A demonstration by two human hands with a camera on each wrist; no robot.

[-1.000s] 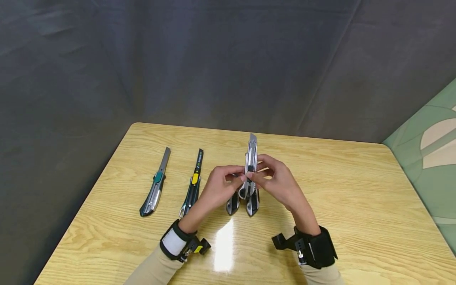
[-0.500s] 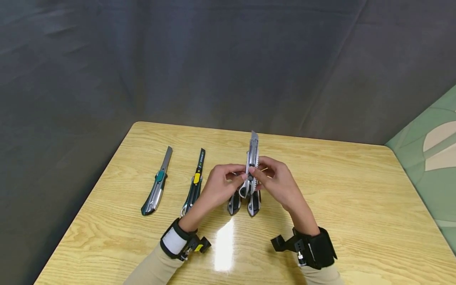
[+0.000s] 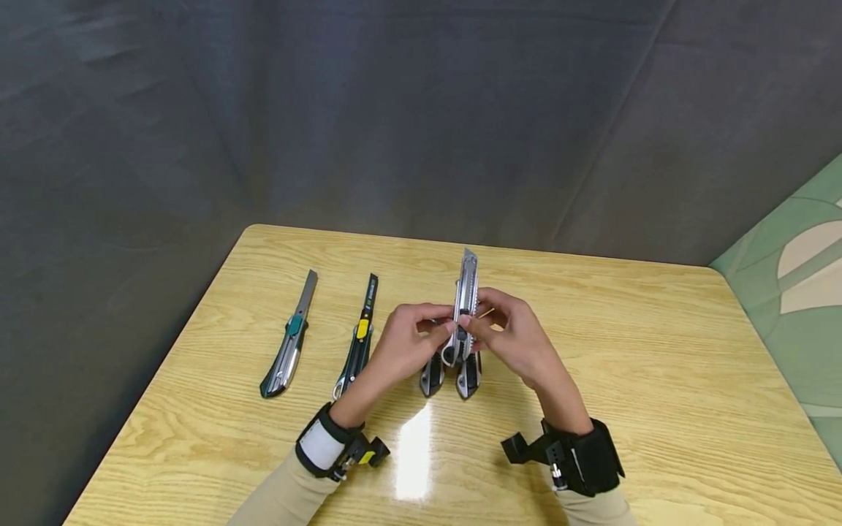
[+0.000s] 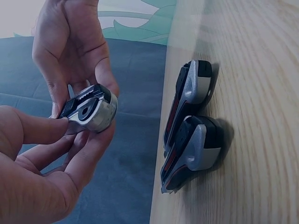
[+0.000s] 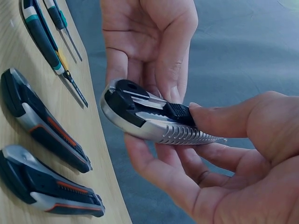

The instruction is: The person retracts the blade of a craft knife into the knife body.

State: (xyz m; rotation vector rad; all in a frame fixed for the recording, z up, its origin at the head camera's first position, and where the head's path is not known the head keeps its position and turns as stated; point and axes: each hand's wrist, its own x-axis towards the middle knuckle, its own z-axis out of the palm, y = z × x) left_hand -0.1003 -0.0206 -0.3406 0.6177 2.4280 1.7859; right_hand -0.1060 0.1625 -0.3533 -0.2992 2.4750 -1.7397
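A silver utility knife (image 3: 465, 292) with a black slider is held up above the table in both hands, its blade tip pointing away from me. My left hand (image 3: 409, 343) pinches the knife's left side between thumb and fingers. My right hand (image 3: 516, 336) grips it from the right, fingers behind the body. In the right wrist view, the right thumb (image 5: 219, 117) presses on the black slider (image 5: 177, 112). Below the held knife, two black-and-grey utility knives (image 4: 198, 86) (image 5: 51, 189) with orange trim lie side by side on the table, partly hidden in the head view.
On the left of the wooden table (image 3: 625, 351) lie two more knives with blades extended: one with a teal slider (image 3: 289, 343), one with a yellow slider (image 3: 358, 340). A dark curtain (image 3: 421, 124) hangs behind the table's far edge.
My right thumb slid up along the knife and then back down. The blade tip rose slightly, then came back toward me. My left hand has kept its hold.
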